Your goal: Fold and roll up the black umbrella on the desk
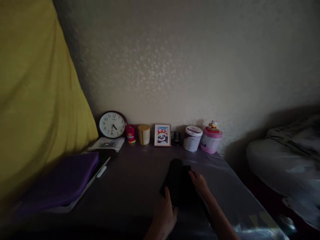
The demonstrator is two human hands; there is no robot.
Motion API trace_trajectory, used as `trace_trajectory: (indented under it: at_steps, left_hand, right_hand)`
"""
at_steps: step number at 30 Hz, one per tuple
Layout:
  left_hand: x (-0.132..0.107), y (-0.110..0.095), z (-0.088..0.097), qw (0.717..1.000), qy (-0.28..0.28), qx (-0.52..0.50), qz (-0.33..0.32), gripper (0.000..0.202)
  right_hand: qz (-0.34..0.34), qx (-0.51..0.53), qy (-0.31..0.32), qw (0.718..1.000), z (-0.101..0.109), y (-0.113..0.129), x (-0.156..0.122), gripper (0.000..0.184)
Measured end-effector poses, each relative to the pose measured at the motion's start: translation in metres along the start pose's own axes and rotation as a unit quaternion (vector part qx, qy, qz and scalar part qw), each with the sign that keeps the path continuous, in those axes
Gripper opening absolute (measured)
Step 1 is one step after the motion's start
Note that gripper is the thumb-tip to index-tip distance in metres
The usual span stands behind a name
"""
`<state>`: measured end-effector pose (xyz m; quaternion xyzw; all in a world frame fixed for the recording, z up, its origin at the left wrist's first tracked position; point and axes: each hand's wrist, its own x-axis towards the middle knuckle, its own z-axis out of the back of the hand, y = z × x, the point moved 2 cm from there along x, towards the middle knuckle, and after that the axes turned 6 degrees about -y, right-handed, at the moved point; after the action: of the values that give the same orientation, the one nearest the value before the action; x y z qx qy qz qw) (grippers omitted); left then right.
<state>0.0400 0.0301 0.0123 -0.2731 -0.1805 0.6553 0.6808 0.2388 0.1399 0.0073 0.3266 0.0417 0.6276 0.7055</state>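
A very dark black cloth item (175, 181) is in front of me over the grey table; one end of it is rounded and points away from me. Its folds and exact kind are lost in the shadow. My left hand (165, 215) grips its near left edge, the index finger lying along the top and the thumb bent below. Higher up on the right, my right hand (200, 183) pinches the squarer right part of the cloth, its fingertips partly hidden. Whether the cloth touches the table (140, 173) I cannot tell.
Along the wall stand a clock (113, 124), a red can (130, 134), a yellow canister (144, 134), a panda picture frame (162, 135), a white tub (192, 138) and a pink tub (211, 140). A purple case (62, 180) lies left, by a yellow curtain (40, 83).
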Motion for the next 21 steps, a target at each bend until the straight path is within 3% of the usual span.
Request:
trace_trajectory:
  at_steps: [11, 21]
  left_hand:
    - [-0.002, -0.003, 0.007, 1.0, -0.001, 0.009, -0.001, 0.067]
    - [0.004, 0.004, 0.006, 1.0, 0.016, -0.007, 0.006, 0.069]
  right_hand:
    - [-0.015, 0.006, 0.054, 0.998, 0.006, 0.039, 0.005, 0.03]
    - [-0.022, -0.001, 0.088, 0.996, -0.008, 0.075, 0.015, 0.035]
